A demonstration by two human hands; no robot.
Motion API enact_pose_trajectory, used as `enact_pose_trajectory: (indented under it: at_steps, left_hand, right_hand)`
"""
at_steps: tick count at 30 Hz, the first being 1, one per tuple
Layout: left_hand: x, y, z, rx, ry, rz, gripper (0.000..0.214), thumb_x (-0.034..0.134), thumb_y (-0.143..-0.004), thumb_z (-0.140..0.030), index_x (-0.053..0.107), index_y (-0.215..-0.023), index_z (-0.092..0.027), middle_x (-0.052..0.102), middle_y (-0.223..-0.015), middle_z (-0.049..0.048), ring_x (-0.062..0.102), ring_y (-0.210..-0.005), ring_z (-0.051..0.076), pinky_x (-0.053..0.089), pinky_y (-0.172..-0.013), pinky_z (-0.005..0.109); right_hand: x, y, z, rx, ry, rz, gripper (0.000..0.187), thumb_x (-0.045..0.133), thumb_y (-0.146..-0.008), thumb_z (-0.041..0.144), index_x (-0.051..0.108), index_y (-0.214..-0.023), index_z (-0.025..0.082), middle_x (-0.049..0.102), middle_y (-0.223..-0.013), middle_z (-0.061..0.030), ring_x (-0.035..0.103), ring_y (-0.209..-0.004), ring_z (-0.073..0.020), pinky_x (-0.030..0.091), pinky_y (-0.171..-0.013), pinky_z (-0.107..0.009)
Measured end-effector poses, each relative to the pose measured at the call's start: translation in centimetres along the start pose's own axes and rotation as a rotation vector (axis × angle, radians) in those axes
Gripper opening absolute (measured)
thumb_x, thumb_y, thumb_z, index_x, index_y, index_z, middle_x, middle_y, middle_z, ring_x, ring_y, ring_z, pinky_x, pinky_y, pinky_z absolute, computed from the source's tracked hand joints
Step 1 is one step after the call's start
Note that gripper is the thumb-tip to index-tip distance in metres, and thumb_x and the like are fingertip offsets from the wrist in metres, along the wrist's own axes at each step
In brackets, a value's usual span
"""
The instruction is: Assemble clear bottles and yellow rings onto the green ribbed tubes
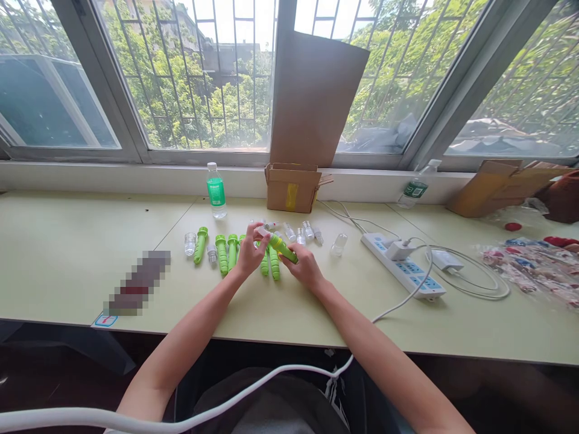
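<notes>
My right hand (305, 265) is closed round the lower end of a green ribbed plastic handle (283, 247), tilted above the table. At its upper end, my left hand (249, 250) pinches a small clear plastic piece (262, 231); whether that piece is fixed to the handle I cannot tell. Several similar green handles lie below and left of my hands, among them one with a wide top (201, 246). My left hand hides part of that row. Clear plastic cups lie about, one at the left (190, 243) and another at the right (339, 244).
Behind stand a water bottle (216, 191) and an open cardboard box (292, 190). To the right lie a white power strip (402, 265) with cables and bagged small items (534, 265). A white cable (289, 367) crosses over my lap. A blurred-out object (140, 283) lies left.
</notes>
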State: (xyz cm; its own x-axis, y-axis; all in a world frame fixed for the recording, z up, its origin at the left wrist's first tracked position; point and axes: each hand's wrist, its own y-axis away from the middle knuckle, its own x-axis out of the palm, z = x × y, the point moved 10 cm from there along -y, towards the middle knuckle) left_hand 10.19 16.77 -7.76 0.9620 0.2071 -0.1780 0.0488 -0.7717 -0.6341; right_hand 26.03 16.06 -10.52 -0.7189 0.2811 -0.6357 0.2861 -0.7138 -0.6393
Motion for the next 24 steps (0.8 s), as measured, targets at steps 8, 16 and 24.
enact_pose_trajectory:
  at_steps: [8,16,24]
  left_hand:
    - [0.04,-0.05,-0.08,0.006,-0.020,0.016,0.031,0.051,-0.088,-0.039,0.042,-0.112,-0.022,0.067,-0.082,0.0026,0.062,-0.069,0.012,0.051,-0.069,0.028]
    - [-0.15,-0.10,0.20,-0.017,-0.033,0.014,0.032,0.051,-0.088,-0.039,0.043,-0.112,-0.020,0.066,-0.082,0.0024,0.061,-0.068,0.012,0.050,-0.067,0.026]
    - [-0.24,-0.20,0.16,-0.013,-0.010,0.021,0.031,0.054,-0.086,-0.041,0.048,-0.107,-0.020,0.065,-0.079,0.0017,0.062,-0.067,0.012,0.051,-0.067,0.025]
  right_hand:
    - [0.38,0.14,0.01,0.020,0.042,0.053,0.022,0.050,-0.087,0.039,0.059,-0.097,0.022,0.064,-0.075,-0.0020,0.057,-0.061,-0.0159,0.042,-0.056,-0.025]
    - [0.15,0.09,0.15,0.000,-0.025,0.026,0.022,0.056,-0.083,0.037,0.056,-0.097,0.020,0.063,-0.076,-0.0029,0.057,-0.062,-0.0165,0.044,-0.057,-0.028]
    - [0.63,0.39,0.29,-0.009,0.040,0.097,0.022,0.046,-0.090,0.035,0.058,-0.101,0.021,0.067,-0.087,-0.0057,0.060,-0.074,-0.0192,0.044,-0.063,-0.028]
